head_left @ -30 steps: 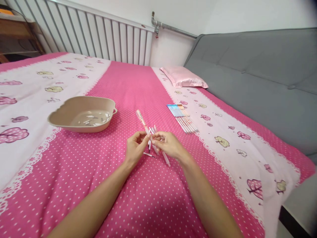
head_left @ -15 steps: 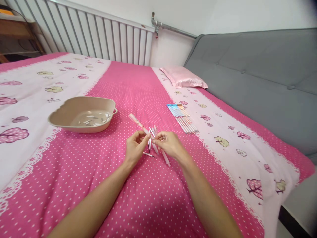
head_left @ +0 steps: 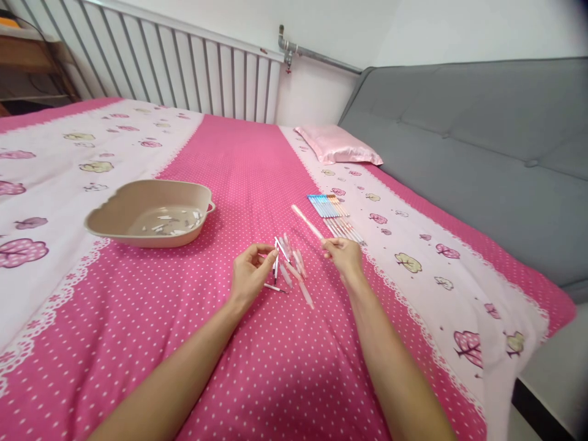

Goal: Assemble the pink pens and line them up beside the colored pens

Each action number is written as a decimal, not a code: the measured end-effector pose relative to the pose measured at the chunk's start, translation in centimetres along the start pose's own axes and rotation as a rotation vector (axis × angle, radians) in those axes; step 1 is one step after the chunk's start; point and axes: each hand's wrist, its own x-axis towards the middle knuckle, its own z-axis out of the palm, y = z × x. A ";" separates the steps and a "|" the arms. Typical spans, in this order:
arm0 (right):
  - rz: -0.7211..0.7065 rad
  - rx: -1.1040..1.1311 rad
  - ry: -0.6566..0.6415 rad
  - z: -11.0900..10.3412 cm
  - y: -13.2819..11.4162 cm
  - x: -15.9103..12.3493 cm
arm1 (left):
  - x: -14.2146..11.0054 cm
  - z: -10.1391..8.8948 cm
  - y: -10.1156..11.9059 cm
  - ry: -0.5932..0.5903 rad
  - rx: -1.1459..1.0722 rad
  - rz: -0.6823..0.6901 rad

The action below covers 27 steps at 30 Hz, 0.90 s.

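A translucent pink pen [head_left: 307,222] is pinched in my right hand [head_left: 343,254], its long end pointing up and left over the bedspread. My left hand [head_left: 250,269] hovers at the left side of a loose pile, thumb and fingers curved with a small gap and no pen between them. In the pile lie several pink pen barrels and caps [head_left: 296,266] and slim white refills with dark tips, one refill [head_left: 274,288] lying apart at the near side. Past my right hand, pens [head_left: 328,205] with blue, orange and pinkish parts lie side by side in two rows.
To the left stands a beige plastic basin [head_left: 149,239] with small white pieces on its bottom. A pink pillow [head_left: 337,145] rests farther back by the grey headboard [head_left: 459,122]. A white radiator [head_left: 206,73] lines the wall behind the pink dotted bedspread [head_left: 239,159].
My right hand has moved right, away from the pile, carrying the pink pen that was between both hands. My left hand has let go of it and stays almost in place.
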 end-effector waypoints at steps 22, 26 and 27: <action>0.144 -0.491 0.394 -1.3 6.6 2.4 | 0.1 0.0 -0.6 -0.021 0.075 -0.022; 0.151 -0.523 0.394 -1.2 6.7 2.6 | 0.2 0.0 -0.9 -0.023 0.084 -0.023; 0.152 -0.529 0.397 -1.2 6.7 2.6 | 0.2 0.0 -0.9 -0.025 0.090 -0.022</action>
